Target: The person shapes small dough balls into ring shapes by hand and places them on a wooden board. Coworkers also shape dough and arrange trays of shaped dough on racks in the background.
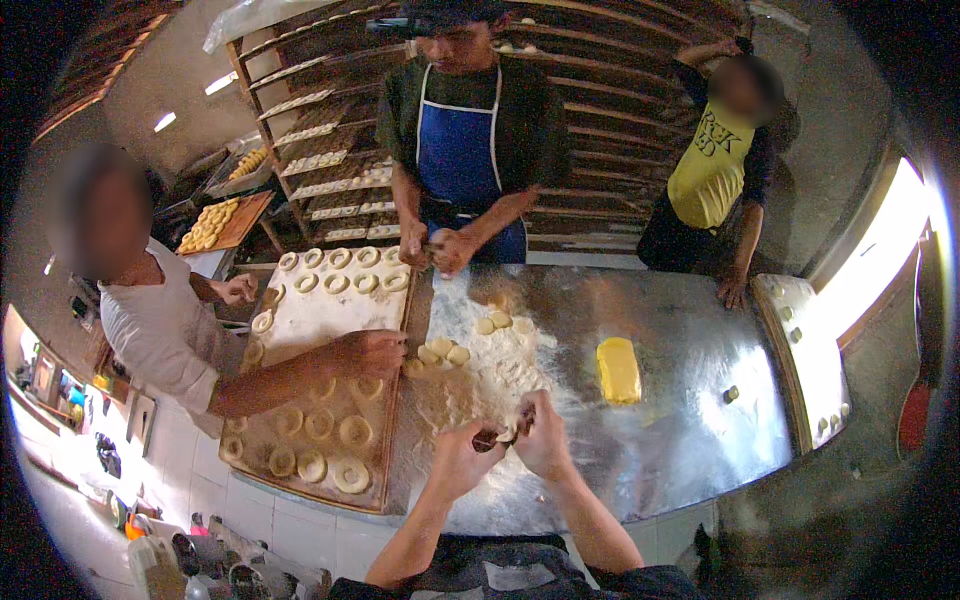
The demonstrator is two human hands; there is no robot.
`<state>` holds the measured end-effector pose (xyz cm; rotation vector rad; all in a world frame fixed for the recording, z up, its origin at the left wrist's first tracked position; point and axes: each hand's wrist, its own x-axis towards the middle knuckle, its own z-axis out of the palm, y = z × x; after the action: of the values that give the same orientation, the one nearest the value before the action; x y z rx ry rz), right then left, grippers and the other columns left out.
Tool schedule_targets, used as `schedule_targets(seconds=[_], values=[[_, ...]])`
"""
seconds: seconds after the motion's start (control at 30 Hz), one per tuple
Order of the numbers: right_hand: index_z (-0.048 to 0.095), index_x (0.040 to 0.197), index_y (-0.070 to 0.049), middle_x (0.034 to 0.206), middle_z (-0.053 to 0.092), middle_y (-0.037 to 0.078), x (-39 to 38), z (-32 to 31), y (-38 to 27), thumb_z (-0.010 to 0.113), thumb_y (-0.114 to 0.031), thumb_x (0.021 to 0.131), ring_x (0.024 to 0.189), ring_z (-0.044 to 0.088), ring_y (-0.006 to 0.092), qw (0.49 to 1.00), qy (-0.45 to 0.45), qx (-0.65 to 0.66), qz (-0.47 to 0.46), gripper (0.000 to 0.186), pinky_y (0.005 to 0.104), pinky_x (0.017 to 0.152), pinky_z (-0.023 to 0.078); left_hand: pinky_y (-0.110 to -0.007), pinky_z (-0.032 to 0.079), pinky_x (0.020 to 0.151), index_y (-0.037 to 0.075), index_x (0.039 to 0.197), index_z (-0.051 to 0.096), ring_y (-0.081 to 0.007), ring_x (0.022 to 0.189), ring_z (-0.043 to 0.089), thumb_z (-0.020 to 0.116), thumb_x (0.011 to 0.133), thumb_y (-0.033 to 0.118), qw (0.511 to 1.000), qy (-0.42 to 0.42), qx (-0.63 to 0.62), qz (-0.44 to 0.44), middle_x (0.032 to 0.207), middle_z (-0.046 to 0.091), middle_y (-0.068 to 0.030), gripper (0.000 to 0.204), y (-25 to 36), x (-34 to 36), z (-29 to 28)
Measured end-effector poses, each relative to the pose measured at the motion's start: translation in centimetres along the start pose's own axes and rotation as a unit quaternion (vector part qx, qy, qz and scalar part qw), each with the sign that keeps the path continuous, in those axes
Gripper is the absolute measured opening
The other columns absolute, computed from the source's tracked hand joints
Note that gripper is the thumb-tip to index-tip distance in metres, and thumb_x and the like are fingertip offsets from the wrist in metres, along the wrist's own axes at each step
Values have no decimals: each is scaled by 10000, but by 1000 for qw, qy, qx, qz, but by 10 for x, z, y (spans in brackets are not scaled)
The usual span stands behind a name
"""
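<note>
Over the floured near part of the metal table (690, 430), my left hand (466, 458) and my right hand (543, 442) meet with fingers curled. Between the fingertips shows a small pale piece of dough (507, 435), pinched from both sides and mostly hidden. Loose white flour (512, 372) lies just beyond my hands. Past it rest two small groups of round dough balls, a nearer group (440, 351) at the left and a farther group (497, 322).
On the left, a wooden board (300, 390) carries several dough rings (350, 474); a co-worker's arm (310, 372) reaches across it. Opposite, a person in a blue apron (458, 150) handles something small. A yellow block (619, 370) lies right of the flour. Another board (800, 350) stands at the right end.
</note>
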<state>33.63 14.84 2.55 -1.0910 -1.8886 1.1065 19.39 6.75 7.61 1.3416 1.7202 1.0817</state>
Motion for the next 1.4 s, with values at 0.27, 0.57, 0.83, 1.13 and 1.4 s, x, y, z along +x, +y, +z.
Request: schedule_targets(seconds=[0.27, 0.57, 0.83, 1.13, 1.4], values=[[455, 1293, -23, 1065, 570, 103, 1, -8, 33, 588, -4, 718, 989, 564, 189, 952, -125, 280, 9, 590, 332, 880, 471, -390, 453, 908, 20, 1233, 475, -334, 965, 588, 591, 778, -36, 937, 257, 167, 169, 1039, 595, -169, 473, -8, -5, 54], [492, 1199, -99, 1069, 618, 154, -12, -7, 0, 599, -400, 886, 901, 626, 225, 964, -138, 225, 28, 448, 353, 786, 515, -397, 539, 746, 40, 1303, 384, -290, 863, 653, 451, 889, 105, 830, 52, -523, 186, 943, 603, -124, 424, -43, -13, 53], [454, 1313, -84, 1081, 630, 107, 4, 49, -30, 416, -569, 956, 770, 642, 196, 937, -134, 312, -88, 603, 302, 646, 524, -478, 503, 578, 91, 1123, 520, -383, 649, 652, 429, 1003, 290, 953, 271, 103, 91, 784, 647, -211, 250, -47, -12, 17], [419, 1337, -94, 908, 651, 96, 38, 123, -43, 449, -521, 973, 690, 622, 153, 810, -199, 547, 66, 562, 228, 619, 497, -455, 502, 567, 95, 1060, 526, -400, 653, 636, 494, 957, 149, 950, 254, 93, 154, 825, 642, -188, 120, -71, 15, -70], [378, 1375, -46, 1295, 512, 190, 90, 193, -54, 401, -591, 963, 1136, 541, 216, 672, -190, 715, 25, 683, 382, 966, 447, -512, 502, 706, 19, 1074, 564, -449, 804, 643, 436, 1002, 283, 984, 176, -38, 14, 862, 649, -251, 301, -100, 48, -143]])
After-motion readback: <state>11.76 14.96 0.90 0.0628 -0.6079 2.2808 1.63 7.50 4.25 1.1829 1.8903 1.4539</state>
